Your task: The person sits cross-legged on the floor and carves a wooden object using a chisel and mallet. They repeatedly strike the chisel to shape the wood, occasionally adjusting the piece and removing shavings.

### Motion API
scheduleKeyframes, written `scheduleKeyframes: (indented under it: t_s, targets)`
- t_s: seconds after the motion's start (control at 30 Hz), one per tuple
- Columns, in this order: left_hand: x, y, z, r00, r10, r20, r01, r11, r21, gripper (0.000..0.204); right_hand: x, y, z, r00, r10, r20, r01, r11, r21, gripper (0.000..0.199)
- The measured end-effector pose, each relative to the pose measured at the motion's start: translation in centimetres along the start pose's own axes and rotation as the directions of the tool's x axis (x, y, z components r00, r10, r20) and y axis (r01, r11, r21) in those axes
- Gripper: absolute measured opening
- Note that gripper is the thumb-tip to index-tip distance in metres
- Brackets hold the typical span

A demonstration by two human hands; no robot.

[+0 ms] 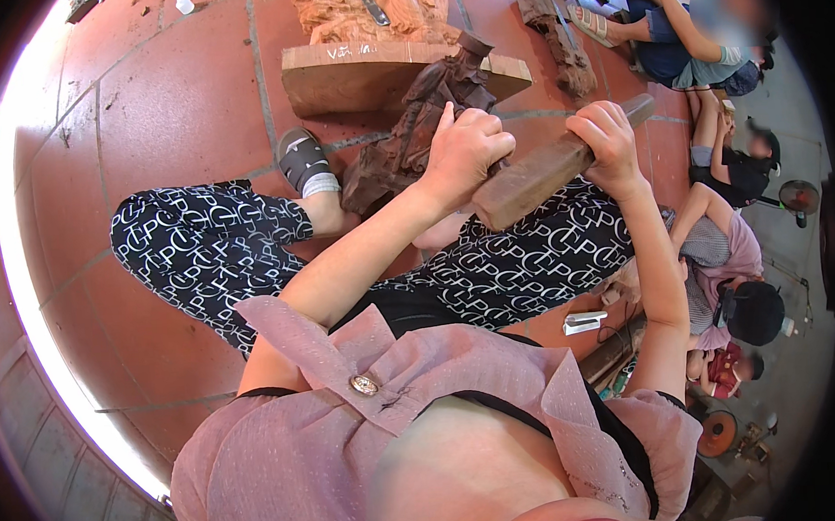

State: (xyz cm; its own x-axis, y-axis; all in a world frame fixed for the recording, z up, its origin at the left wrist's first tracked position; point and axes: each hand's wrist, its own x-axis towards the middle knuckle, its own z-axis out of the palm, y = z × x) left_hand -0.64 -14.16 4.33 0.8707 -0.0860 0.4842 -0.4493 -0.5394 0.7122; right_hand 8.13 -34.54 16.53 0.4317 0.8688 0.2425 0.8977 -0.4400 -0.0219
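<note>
My left hand (469, 151) is closed round a chisel, mostly hidden in the fist; only its dark handle end (498, 167) shows on the mallet side. The fist is over a dark brown wood carving (403, 140), which leans on the floor between my legs. My right hand (606, 143) grips a squared wooden mallet (531, 183) by its narrower end. The mallet's thick end is close beside the chisel's handle end; whether they touch I cannot tell.
Beyond the carving stands a thick wooden block (335, 82) with a lighter orange carving (323, 13) and a metal blade (372, 4) on it. A rough wood piece (559, 45) lies farther right on the tiled floor (177, 85). Several people sit along the right, near a fan (799, 197).
</note>
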Motion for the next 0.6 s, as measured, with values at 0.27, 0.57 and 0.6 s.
scheduleKeyframes:
  t_s: [0.27, 0.57, 0.6]
  targets:
    - [0.2, 0.0, 1.0, 0.996, -0.027, -0.088, 0.027, 1.0, 0.001, 0.018, -0.8, 0.7, 0.4, 0.996, 0.086, -0.029, -0.086, 0.996, -0.008, 0.03]
    - [-0.2, -0.7, 0.5, 0.972, -0.109, -0.206, 0.052, 0.964, -0.262, 0.019, -0.7, 0.1, 0.6, 0.985, 0.168, -0.046, -0.17, 0.984, -0.045, 0.033]
    - [-0.6, -0.5, 0.1, 0.97, -0.12, -0.213, 0.057, 0.958, -0.281, 0.028, -0.9, 0.3, 0.6, 0.982, 0.183, -0.051, -0.186, 0.982, -0.045, 0.033]
